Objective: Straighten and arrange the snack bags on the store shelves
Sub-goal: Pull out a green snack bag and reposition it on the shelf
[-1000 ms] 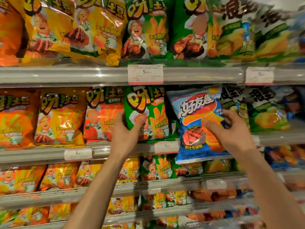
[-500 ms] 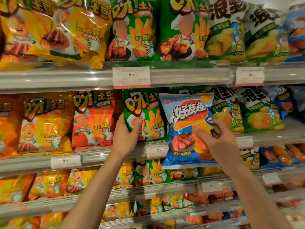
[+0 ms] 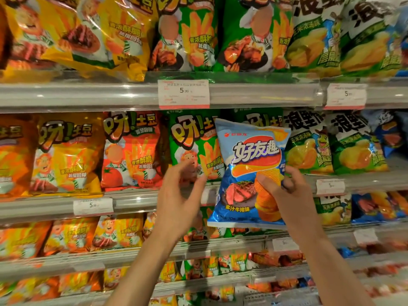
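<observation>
right hand [image 3: 287, 195] grips blue bag [image 3: 249, 173]; covers green bag [image 3: 192, 146]; left hand [image 3: 178, 195] free

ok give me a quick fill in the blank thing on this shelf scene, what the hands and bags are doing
1. The right hand grips a ____ chip bag with a steak pictured on it.
2. The left hand is ____, fingers spread, holding nothing.
3. Directly behind the left hand stands a ____ fries bag.
4. The price tag on the upper shelf rail reads ____.

Missing words: blue; open; green; 5.90
</observation>
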A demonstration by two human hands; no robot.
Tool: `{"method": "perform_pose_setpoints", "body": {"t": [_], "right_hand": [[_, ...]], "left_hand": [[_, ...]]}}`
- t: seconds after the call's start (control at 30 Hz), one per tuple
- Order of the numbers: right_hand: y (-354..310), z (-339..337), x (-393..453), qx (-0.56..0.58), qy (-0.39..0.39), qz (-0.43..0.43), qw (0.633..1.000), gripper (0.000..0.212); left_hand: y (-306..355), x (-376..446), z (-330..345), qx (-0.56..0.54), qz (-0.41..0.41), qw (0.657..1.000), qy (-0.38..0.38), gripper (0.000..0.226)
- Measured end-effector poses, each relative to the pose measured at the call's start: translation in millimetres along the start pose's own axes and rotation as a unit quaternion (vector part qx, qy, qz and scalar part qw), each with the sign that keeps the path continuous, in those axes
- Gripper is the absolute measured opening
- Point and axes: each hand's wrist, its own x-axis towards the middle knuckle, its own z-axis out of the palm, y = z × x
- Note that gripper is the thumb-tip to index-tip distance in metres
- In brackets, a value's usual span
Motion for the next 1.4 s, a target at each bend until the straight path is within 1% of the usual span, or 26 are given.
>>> {"method": "perform_pose_setpoints", "body": {"t": [0.07,0.1,0.17,0.2,0.23,0.27,0.33,0.4,0.5,0.6,0.67,0.7,0.83,0.9,0.93,1.0,1.03,1.1,1.2,1.27,1.3,1.4], "right_hand": [[-1,9,-12,-0.010,-0.013,0.004,1.000,0.022],[-1,14,-17,-0.020,-0.019,0.005,1.000,0.020],[3,26,-29,-0.022,-0.016,0.012,1.000,0.019],[6,31,-35,-0.014,-0.017,0.019,1.000,0.018],[9,36,-40,-0.007,-0.017,0.027,0.999,0.022],[10,41,-46,-0.003,-0.017,0.035,0.999,0.031],[11,50,-56,-0.008,-0.019,0.048,0.999,0.045],[15,56,-66,-0.015,-0.019,0.055,0.998,0.043],[21,58,-80,-0.014,-0.007,0.067,0.998,0.030],[25,53,-92,-0.019,0.005,0.087,0.996,0.034],[30,42,-97,-0.020,0.010,0.098,0.995,0.038],[31,34,-99,-0.018,0.015,0.101,0.995,0.038],[28,-11,-105,-0.018,0.034,0.092,0.995,0.027],[26,-44,-108,-0.006,0.044,0.085,0.995,0.030],[25,-63,-108,0.001,0.049,0.086,0.995,0.035],[25,-107,-109,0.010,0.060,0.086,0.994,0.046],[25,-132,-109,0.011,0.064,0.086,0.994,0.047],[25,-187,-110,0.009,0.076,0.083,0.994,0.042],[24,-266,-112,0.000,0.117,0.079,0.990,0.036],[21,-310,-110,-0.008,0.138,0.081,0.987,0.044],[19,-329,-108,-0.009,0.149,0.081,0.985,0.046],[13,-380,-101,-0.015,0.168,0.073,0.983,0.036]], "left_hand": [[9,-11,0,-0.077,-0.059,0.989,-0.114,0.061],[9,-14,1,-0.106,-0.080,0.980,-0.147,0.067],[2,-20,0,-0.153,-0.114,0.966,-0.173,0.069],[-3,-23,-1,-0.165,-0.128,0.962,-0.174,0.070],[-7,-26,-3,-0.171,-0.135,0.961,-0.170,0.072],[-12,-29,-6,-0.174,-0.140,0.961,-0.162,0.073],[-19,-35,-10,-0.190,-0.144,0.960,-0.144,0.063],[-27,-43,-13,-0.213,-0.152,0.955,-0.136,0.051],[-37,-54,-15,-0.243,-0.175,0.943,-0.145,0.048],[-39,-64,-11,-0.253,-0.188,0.936,-0.155,0.054],[-32,-71,-3,-0.254,-0.192,0.935,-0.160,0.054],[-28,-75,3,-0.250,-0.194,0.935,-0.158,0.053],[-6,-91,36,-0.215,-0.199,0.942,-0.161,0.052],[12,-99,63,-0.207,-0.193,0.945,-0.164,0.052],[25,-104,78,-0.206,-0.187,0.946,-0.166,0.050],[53,-114,114,-0.213,-0.178,0.945,-0.171,0.045],[66,-121,135,-0.221,-0.178,0.943,-0.171,0.044],[96,-133,179,-0.226,-0.178,0.939,-0.188,0.045],[141,-150,240,-0.233,-0.164,0.930,-0.231,0.058],[168,-156,275,-0.231,-0.152,0.927,-0.253,0.070],[178,-158,292,-0.230,-0.147,0.926,-0.261,0.071],[202,-159,341,-0.231,-0.129,0.923,-0.278,0.058]]}}
